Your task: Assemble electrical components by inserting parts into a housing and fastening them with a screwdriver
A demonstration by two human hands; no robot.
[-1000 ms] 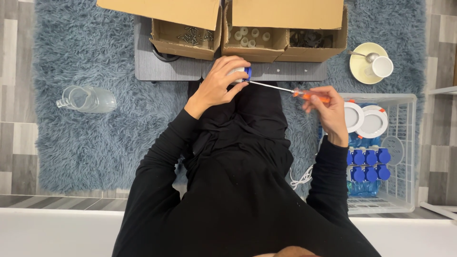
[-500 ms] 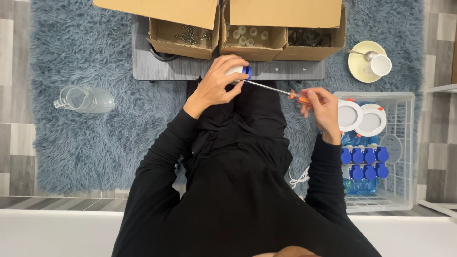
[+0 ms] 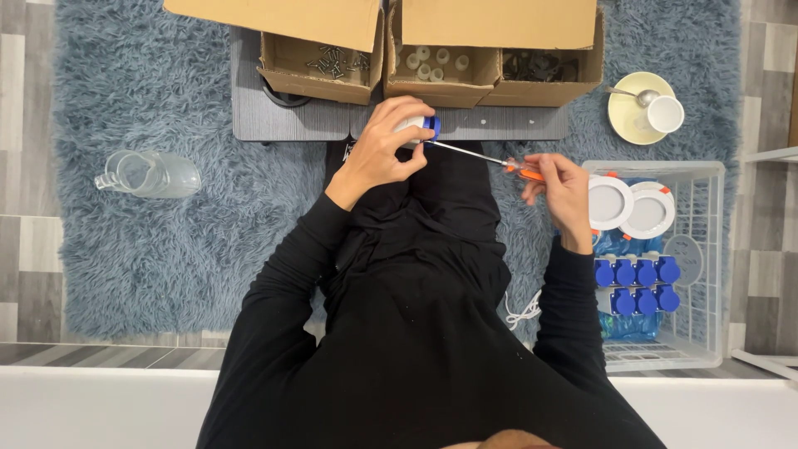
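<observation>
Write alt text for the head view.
Seen from above, a person in black holds a small blue-and-white part in the left hand and drives an orange-handled screwdriver into it with the right hand, over a blue shaggy rug.

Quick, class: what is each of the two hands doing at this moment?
Left hand: closed around a small white and blue part.
Right hand: closed on the orange handle of a screwdriver, its tip at the part.

Bright, even overhead light, soft shadows, sharp focus, slight edge distortion.
</observation>
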